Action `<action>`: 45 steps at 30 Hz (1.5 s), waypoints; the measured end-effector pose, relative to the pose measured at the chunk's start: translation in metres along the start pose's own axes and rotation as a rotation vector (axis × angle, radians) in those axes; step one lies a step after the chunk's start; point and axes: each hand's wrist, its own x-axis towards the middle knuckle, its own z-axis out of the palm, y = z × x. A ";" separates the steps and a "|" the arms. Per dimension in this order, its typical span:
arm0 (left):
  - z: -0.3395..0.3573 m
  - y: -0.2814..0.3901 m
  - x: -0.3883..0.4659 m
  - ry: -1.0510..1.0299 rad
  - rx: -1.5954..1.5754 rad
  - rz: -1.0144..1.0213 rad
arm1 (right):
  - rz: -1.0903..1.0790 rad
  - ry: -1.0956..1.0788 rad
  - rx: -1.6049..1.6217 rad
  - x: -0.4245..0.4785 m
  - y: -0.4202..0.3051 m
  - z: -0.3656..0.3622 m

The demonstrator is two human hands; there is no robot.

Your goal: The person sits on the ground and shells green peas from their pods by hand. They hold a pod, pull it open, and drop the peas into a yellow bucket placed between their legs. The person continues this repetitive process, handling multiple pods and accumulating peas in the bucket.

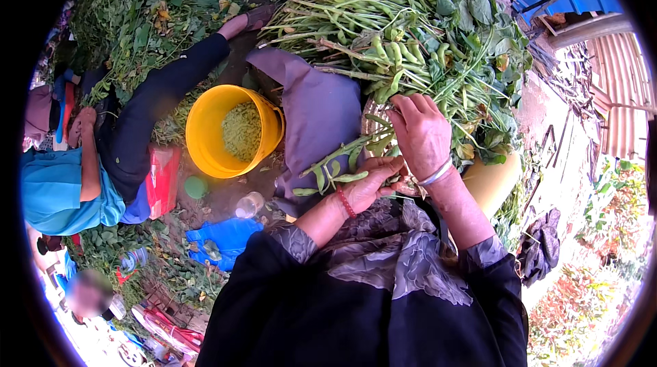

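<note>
My left hand (373, 178), with a red bead bracelet at the wrist, is turned up with its fingers curled around small green beans (394, 180), partly hidden. Across its wrist and fingers lies a green soybean stalk (339, 154) with several pods. My right hand (422, 133), wearing a silver bangle, is just above and to the right, fingertips drawn together beside the heaped stalks. Whether a pod is between those fingertips is hidden. Beneath both hands is a partly covered, pale woven-looking surface (370, 110). A purple cloth (323, 110) covers my leg.
Left of my leg stands a yellow bucket (205, 131) holding shelled green beans (241, 131). A large pile of soybean plants (369, 23) rises ahead. A clear plastic cup (250, 205), green lid (195, 187) and blue plastic sheet (226, 241) lie nearby. Another person in turquoise (66, 187) sits at left.
</note>
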 end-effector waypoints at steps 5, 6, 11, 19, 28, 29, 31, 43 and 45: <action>0.033 0.035 -0.048 -0.257 0.090 0.055 | 0.116 -0.622 -0.310 0.030 -0.007 0.025; 0.035 0.048 -0.063 -0.297 0.031 0.080 | 0.058 -0.613 -0.254 0.031 -0.004 0.030; -0.012 0.126 -0.129 -0.043 -0.086 0.636 | 0.068 -0.777 -0.268 0.030 -0.004 0.023; -0.201 0.149 -0.152 0.942 0.618 0.704 | -0.016 -0.976 -0.388 0.036 -0.014 0.017; -0.094 0.157 -0.123 0.684 0.195 0.838 | -0.062 -0.404 -0.185 0.021 -0.008 -0.003; -0.067 0.151 -0.123 0.487 0.148 0.788 | -0.042 -0.372 -0.215 0.021 -0.012 -0.007; -0.003 0.138 -0.123 0.166 0.111 0.524 | 0.009 -0.272 -0.114 0.022 -0.019 -0.018; 0.041 0.034 -0.032 0.300 0.093 0.433 | 0.884 -0.041 1.276 -0.032 -0.030 -0.023; 0.041 0.025 -0.027 0.335 -0.140 0.363 | 1.059 -0.098 1.361 -0.041 -0.029 -0.027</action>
